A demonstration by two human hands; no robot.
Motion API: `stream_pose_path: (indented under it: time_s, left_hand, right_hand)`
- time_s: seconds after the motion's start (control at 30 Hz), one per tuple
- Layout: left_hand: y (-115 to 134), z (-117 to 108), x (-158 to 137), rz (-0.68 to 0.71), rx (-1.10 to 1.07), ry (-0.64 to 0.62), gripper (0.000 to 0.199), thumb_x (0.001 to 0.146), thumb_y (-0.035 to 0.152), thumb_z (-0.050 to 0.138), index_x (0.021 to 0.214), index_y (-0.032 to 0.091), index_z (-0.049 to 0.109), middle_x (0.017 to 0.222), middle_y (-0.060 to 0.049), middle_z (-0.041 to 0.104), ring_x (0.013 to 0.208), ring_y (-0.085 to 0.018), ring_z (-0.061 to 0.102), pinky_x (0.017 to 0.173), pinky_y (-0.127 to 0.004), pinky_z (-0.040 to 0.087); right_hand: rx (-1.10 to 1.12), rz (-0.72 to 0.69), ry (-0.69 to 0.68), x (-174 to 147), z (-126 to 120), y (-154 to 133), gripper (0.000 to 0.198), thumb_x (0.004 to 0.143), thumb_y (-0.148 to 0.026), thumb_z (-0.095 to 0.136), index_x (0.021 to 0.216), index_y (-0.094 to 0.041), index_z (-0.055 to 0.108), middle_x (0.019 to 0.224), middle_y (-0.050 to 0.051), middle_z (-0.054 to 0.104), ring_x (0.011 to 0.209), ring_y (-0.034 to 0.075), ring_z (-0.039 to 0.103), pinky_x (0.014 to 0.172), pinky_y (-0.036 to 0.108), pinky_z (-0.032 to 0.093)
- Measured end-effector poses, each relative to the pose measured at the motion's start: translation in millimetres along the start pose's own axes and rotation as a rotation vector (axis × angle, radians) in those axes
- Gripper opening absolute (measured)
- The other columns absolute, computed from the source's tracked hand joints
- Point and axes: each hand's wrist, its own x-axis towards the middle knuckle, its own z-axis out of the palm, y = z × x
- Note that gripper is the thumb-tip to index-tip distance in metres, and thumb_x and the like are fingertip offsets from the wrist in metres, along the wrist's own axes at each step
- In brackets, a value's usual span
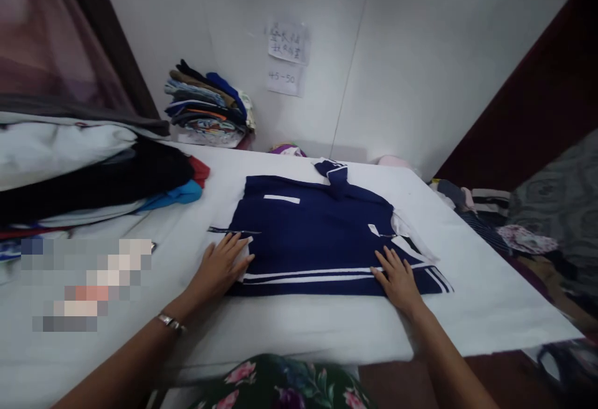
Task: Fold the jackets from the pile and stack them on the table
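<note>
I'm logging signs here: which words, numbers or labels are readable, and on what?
"45-50": lower white paper sheet on the pale wall.
Handwritten Chinese characters, upper white paper sheet: too blurred to read.
Small white tag, navy-blue white-striped garment: too small.

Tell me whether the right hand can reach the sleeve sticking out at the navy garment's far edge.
Probably yes: the right hand rests spread on the navy garment, and only that garment, laid fairly flat, lies between it and the sleeve.
</note>
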Motion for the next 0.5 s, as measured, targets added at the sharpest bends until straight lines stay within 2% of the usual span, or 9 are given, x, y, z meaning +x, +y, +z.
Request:
stream_pose_path:
  time_s: [0.1, 0.23, 0.33, 0.5]
  left_hand:
    - [-2.7, -7.9, -3.6, -0.097, -0.028, 0.003, 0.052, 0.093, 0.044, 0.037, 0.135, 0.018, 0.053, 0.15, -0.012, 0.043, 0.143, -0.028, 0.03, 0.113, -0.051, 0.028]
    - [-16.1, -14.5, -14.8, -0.211, -0.005, 0.006, 0.058, 0.091, 0.048, 0.039, 0.137, 0.015, 0.05, 0.149, -0.014, 0.044, 0.14, -0.029, 0.035, 0.112, -0.049, 0.032]
    - [-25.8, -18.8, -16.3, -0.192, -0.017, -0.016, 0.056, 0.09, 0.047, 0.04, 0.135, 0.015, 0.052, 0.145, -0.014, 0.049, 0.137, -0.028, 0.04, 0.109, -0.047, 0.037]
    - [-21.5, -37.6, 15.1, -0.086, -0.038, 0.144, 0.05, 0.089, 0.046, 0.042, 0.124, 0.016, 0.061, 0.14, -0.015, 0.054, 0.132, -0.029, 0.047, 0.108, -0.045, 0.038]
  right_hand:
    - [-0.012, 0.039, -0.044, -4.0, 14.6, 5.9, 0.056, 0.094, -0.051, 0.038, 0.142, -0.024, 0.045, 0.154, 0.01, 0.036, 0.144, 0.029, 0.027, 0.113, 0.056, 0.024]
    - [0.063, 0.069, -0.048, -6.1, 17.5, 10.5, 0.056, 0.093, -0.053, 0.037, 0.141, -0.025, 0.047, 0.154, 0.01, 0.035, 0.145, 0.029, 0.025, 0.113, 0.058, 0.023]
    - [0.143, 0.061, 0.008, 3.1, 8.1, -0.3, 0.054, 0.094, -0.053, 0.037, 0.138, -0.026, 0.05, 0.155, 0.01, 0.035, 0.145, 0.03, 0.024, 0.111, 0.061, 0.025]
    - [0.169, -0.123, 0.182, 33.4, -5.3, -39.2, 0.05, 0.095, -0.046, 0.04, 0.14, -0.024, 0.049, 0.157, 0.011, 0.029, 0.147, 0.029, 0.02, 0.113, 0.057, 0.026]
